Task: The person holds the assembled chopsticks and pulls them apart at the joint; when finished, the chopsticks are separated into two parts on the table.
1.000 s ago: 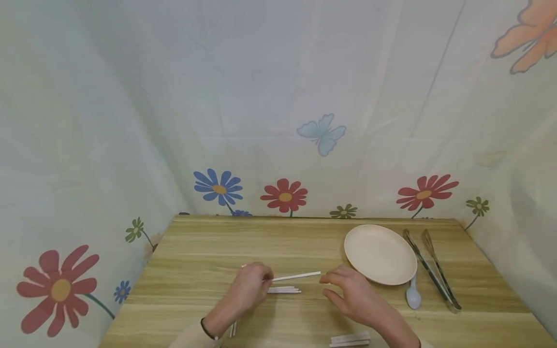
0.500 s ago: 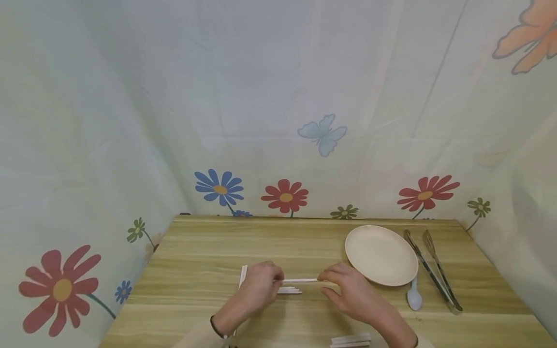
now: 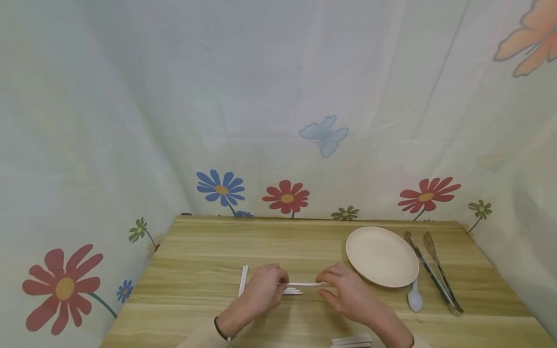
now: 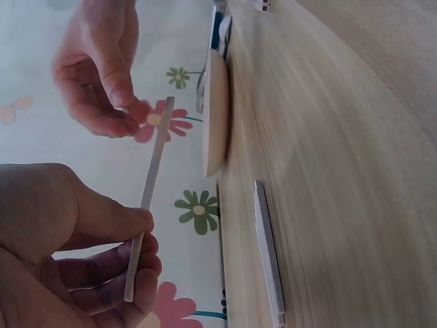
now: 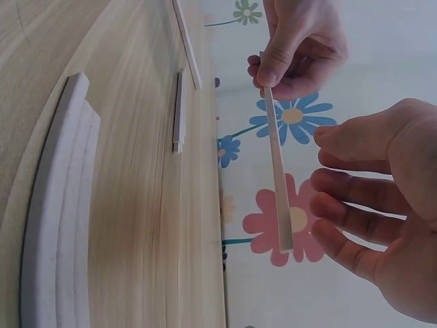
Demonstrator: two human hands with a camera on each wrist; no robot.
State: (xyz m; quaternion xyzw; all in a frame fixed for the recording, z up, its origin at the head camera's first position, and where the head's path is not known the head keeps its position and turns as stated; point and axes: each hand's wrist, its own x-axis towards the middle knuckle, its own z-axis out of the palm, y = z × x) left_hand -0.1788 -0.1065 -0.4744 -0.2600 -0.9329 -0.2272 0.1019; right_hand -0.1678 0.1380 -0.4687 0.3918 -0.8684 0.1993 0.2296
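Thumb and fingers of my left hand pinch a thin white stick, raised off the table and nearly level in the head view. My right hand hovers by the stick's free end, thumb and fingers parted. In the right wrist view a gap shows between those fingers and the held stick. Several similar sticks lie as a small pile beneath, partly hidden by my left hand. Left of it, a pair of sticks points away from me.
Another stack of white sticks lies at the near side of the wooden table. A round beige plate stands back right, a pale spoon partly under its rim. Metal tongs lie farther right. A flowered curtain hangs behind.
My left hand has shifted right with the stick, which has turned from slanted to nearly level. The sticks at the left came into fuller view. My right hand has barely moved.
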